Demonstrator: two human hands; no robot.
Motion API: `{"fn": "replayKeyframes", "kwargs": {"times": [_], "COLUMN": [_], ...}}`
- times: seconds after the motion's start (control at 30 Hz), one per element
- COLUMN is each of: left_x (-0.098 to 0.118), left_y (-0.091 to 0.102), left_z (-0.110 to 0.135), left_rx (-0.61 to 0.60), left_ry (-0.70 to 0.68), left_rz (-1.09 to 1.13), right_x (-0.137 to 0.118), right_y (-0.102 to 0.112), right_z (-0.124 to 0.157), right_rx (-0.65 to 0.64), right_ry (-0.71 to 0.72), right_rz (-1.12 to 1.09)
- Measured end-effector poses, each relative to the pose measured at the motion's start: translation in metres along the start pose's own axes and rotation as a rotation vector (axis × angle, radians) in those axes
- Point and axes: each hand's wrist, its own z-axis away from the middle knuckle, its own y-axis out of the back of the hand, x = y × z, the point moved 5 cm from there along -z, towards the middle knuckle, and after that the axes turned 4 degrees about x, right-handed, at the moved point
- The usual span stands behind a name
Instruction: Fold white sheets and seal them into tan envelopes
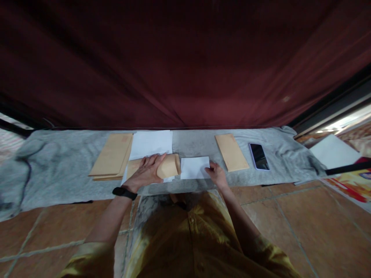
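Note:
My left hand (146,171), with a black band at the wrist, lies on a brown envelope (169,166) and holds its mouth open on the grey cloth (58,170). My right hand (216,172) pinches the right edge of a folded white paper (193,167), whose left end sits at the envelope's opening. A sheet of white paper (150,143) lies just behind the envelope.
A stack of brown envelopes (112,155) lies to the left. A single brown envelope (231,151) and a dark phone (259,156) lie to the right. A dark red curtain (185,61) hangs behind. Tiled floor (290,216) is near me, papers at far right.

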Motion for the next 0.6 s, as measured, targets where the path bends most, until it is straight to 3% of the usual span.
{"fn": "replayKeyframes", "kwargs": {"times": [0.3, 0.6], "left_x": [0.003, 0.003], "left_y": [0.004, 0.003], "left_z": [0.0, 0.0], "left_rx": [0.007, 0.017], "left_ry": [-0.016, -0.018], "left_rz": [0.014, -0.004], "right_x": [0.004, -0.001], "right_y": [0.007, -0.005], "right_z": [-0.003, 0.006], "right_rx": [0.041, -0.018], "right_ry": [-0.076, -0.049], "right_rz": [-0.465, -0.495]}}
